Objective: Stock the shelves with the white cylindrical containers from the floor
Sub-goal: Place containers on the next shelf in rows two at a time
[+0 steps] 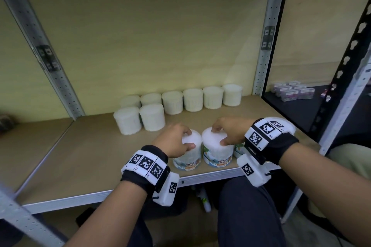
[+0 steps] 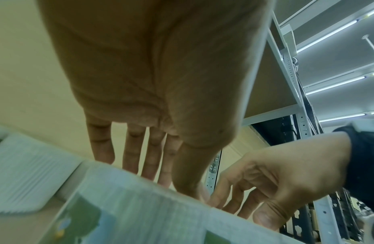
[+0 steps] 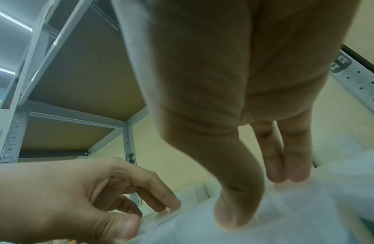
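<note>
Two white cylindrical containers with "Cotton Buds" labels stand side by side near the shelf's front edge. My left hand (image 1: 189,138) grips the left container (image 1: 188,156) from above, fingers curled over its top and thumb on the near side. In the same way my right hand (image 1: 218,136) grips the right container (image 1: 216,154). A third labelled container (image 1: 239,150) is mostly hidden behind my right wrist. Several white containers (image 1: 192,99) stand in rows at the back. The left wrist view shows my left hand (image 2: 161,178) over its container (image 2: 140,206); the right wrist view shows my right hand (image 3: 263,196) on its container (image 3: 265,231).
The wooden shelf board (image 1: 70,156) has bare surface to the left of the containers. A grey metal rail (image 1: 200,178) edges its front, and perforated posts (image 1: 265,52) stand at the sides. Small boxes (image 1: 291,92) sit on the dark neighbouring shelf at right.
</note>
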A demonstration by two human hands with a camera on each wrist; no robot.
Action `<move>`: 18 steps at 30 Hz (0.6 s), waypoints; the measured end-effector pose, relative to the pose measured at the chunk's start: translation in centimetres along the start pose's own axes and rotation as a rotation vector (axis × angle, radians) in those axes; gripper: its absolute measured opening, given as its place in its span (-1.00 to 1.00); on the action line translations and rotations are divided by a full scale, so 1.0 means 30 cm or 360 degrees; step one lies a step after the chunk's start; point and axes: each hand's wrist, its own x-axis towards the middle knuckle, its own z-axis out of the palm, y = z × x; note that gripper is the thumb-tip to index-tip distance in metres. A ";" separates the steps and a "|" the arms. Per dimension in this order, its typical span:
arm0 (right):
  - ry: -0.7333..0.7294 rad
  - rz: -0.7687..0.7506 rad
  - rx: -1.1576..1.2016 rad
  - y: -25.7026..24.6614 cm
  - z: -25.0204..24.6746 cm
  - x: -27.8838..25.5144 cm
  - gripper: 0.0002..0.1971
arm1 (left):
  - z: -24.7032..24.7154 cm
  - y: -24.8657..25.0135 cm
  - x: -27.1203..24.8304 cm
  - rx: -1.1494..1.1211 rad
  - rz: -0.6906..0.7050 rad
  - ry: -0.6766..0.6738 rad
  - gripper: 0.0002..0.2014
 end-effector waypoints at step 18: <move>0.0012 -0.0043 -0.0025 -0.003 0.011 -0.008 -0.45 | -0.001 -0.005 -0.012 -0.0061 -0.0014 0.0004 -0.51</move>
